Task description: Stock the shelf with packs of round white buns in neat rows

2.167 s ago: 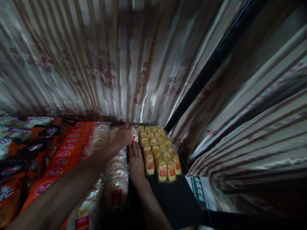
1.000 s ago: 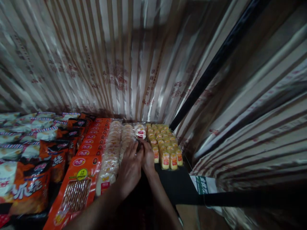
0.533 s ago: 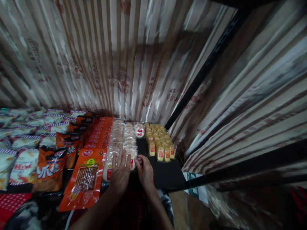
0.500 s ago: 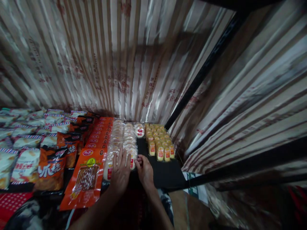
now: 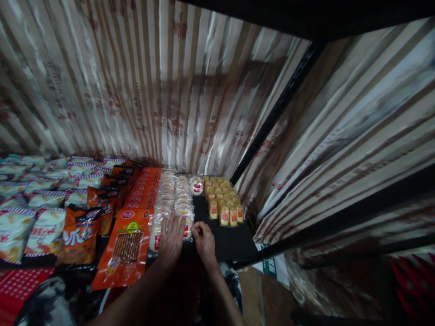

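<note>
Flat round white cakes in clear wrappers with red labels [image 5: 187,218] lie overlapped in two columns on the black shelf [image 5: 233,242]. My left hand [image 5: 171,240] rests over the front packets, fingers stretched out and palm down. At the right edge of the front packet, my right hand [image 5: 204,240] has its fingers curled, thumb and index together. Whether a wrapper edge is pinched between them is hidden. One round cake packet [image 5: 196,186] lies alone at the back. Right of it stand rows of small yellow wrapped cakes [image 5: 224,215].
Left of the cakes lie overlapping orange packs of brown sticks [image 5: 127,246], then orange-black snack bags [image 5: 79,237] and white snack bags [image 5: 45,231]. Striped sheeting [image 5: 190,90] hangs behind. A black post [image 5: 272,120] rises at the shelf's right back corner. A red perforated basket [image 5: 23,285] is below left.
The view has shifted slightly, so the shelf goods appear a little displaced. Both hands keep nearly the same place on and beside the front cake packets.
</note>
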